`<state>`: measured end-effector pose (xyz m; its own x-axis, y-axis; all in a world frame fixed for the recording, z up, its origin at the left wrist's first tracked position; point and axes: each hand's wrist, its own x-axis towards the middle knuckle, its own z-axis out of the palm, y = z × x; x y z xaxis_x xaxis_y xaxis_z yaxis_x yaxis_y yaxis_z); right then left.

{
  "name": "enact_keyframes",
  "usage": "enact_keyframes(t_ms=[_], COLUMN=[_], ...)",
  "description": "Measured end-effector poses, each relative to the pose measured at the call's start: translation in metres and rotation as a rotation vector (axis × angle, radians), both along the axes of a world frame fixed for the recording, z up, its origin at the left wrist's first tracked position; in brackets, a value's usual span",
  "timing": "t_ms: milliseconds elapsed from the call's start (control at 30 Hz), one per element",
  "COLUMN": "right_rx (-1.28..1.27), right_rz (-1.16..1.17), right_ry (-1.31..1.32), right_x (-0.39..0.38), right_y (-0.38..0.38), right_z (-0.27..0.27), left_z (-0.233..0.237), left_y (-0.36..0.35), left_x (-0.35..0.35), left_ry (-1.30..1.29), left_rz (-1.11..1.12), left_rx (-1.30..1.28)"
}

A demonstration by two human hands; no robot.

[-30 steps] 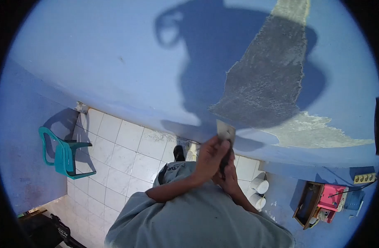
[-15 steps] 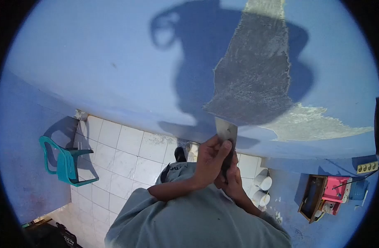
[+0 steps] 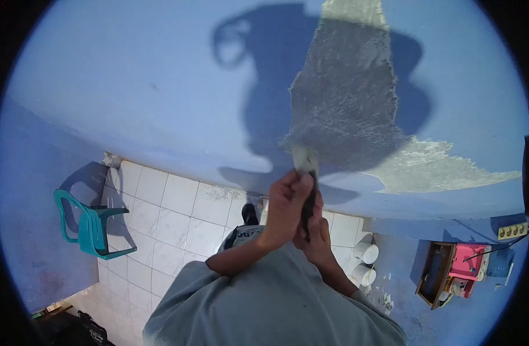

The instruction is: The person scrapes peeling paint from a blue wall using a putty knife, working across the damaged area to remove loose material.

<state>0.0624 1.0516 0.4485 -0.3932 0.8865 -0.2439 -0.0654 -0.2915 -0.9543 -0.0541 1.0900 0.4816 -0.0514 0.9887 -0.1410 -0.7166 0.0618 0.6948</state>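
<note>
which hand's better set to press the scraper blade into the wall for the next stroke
Probably the left hand: it grips high on the scraper, fingers right behind the blade at the bare patch edge. The right hand sits lower on the handle.

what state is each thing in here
scraper: gripped in both hands, blade on the wall
left hand: shut on scraper
right hand: shut on scraper
blue wall: paint stripped in one grey patch
teal plastic chair: upright on the tiles
</note>
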Motion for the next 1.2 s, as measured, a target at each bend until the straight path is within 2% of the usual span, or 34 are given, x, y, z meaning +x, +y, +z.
enact_keyframes(t_ms=[67, 167, 233, 333, 367, 500, 567, 700, 767, 833, 900, 933, 1000, 1067, 1133, 1200], right_rx=[0.034, 0.03, -0.043, -0.073, -0.009, -0.043, 0.192, 0.126, 0.033, 0.061, 0.08, 0.152, 0.236, 0.094, 0.1, 0.148], right_rz=[0.002, -0.012, -0.062, -0.125, -0.072, 0.021, 0.023, -0.008, -0.042, -0.072, -0.104, -0.094, -0.085, 0.11, 0.111, 0.109], right_ry=[0.069, 0.047, 0.023, 0.0, -0.045, 0.028, -0.035, -0.001, 0.008, -0.044, -0.092, -0.118, -0.14, 0.109, 0.094, 0.062], right_x=[0.014, 0.02, 0.008, -0.02, -0.016, -0.009, 0.002, 0.015, 0.016, 0.003, -0.014, -0.024, -0.038, -0.047, -0.05, -0.045], right_y=[-0.009, -0.014, -0.009, 0.012, 0.012, -0.001, -0.005, -0.016, -0.019, -0.013, 0.004, 0.017, 0.037, 0.043, 0.038, 0.031], right_z=[-0.008, -0.008, -0.002, -0.001, -0.01, 0.006, -0.006, -0.026, -0.024, -0.014, -0.004, 0.0, 0.012, 0.029, 0.026, 0.003], left_z=[0.001, -0.01, -0.007, -0.001, -0.001, 0.005, 0.002, -0.016, -0.019, -0.016, -0.005, 0.0, 0.016, 0.029, 0.031, 0.017], left_y=[-0.012, -0.017, -0.005, 0.012, 0.011, -0.007, -0.012, -0.019, -0.021, -0.013, 0.013, 0.017, 0.027, 0.022, 0.021, 0.012], left_x=[0.011, 0.023, 0.017, -0.005, -0.004, -0.001, 0.004, 0.017, 0.019, 0.014, -0.002, -0.01, -0.024, -0.036, -0.041, -0.037], left_ry=[0.042, 0.08, 0.116, 0.022, 0.027, -0.011, -0.014, 0.027, 0.022, 0.016, 0.12, 0.126, 0.041, 0.018, -0.006, 0.098], left_rz=[-0.072, -0.029, -0.012, -0.006, 0.031, 0.06, 0.026, -0.007, -0.005, -0.003, -0.014, -0.026, 0.208, 0.204, 0.204, 0.168], left_rx=[0.001, -0.005, -0.017, 0.019, 0.023, -0.008, 0.107, 0.037, 0.028, 0.021, -0.052, -0.065, 0.131, 0.128, 0.137, 0.056])
